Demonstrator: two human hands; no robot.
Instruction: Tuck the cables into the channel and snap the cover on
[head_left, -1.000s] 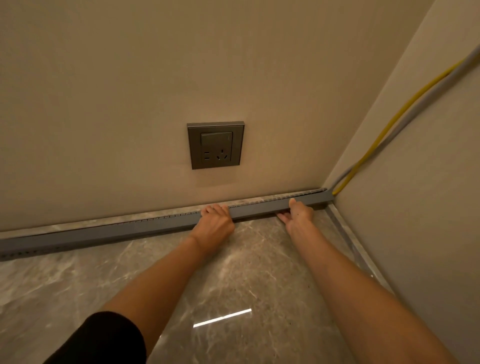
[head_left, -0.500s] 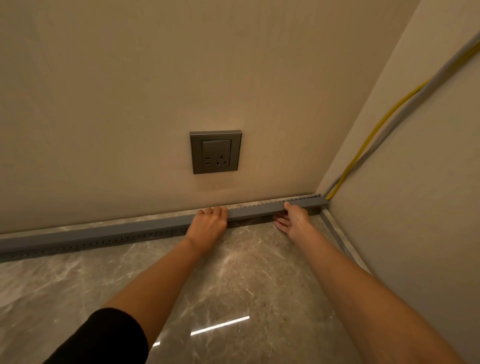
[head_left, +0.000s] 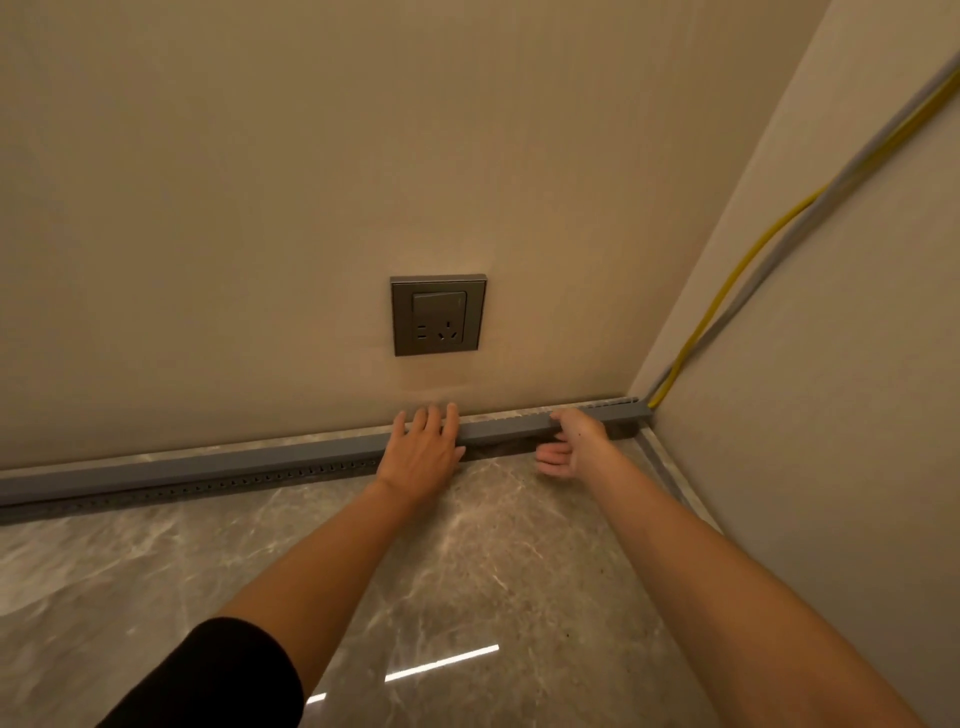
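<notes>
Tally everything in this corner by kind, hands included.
Cables: 2 (yellow cable, grey cable)
Channel cover: 1
Wall socket: 1
Hands: 2 (left hand, right hand)
Total: 6

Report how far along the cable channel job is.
Done: left of the left hand, the cover looks seated on the channel. In hand: the left hand presses flat on the cover, and the right hand has its thumb on top. Left: near the corner, channel teeth show behind the cover, so that end looks unsnapped.
</notes>
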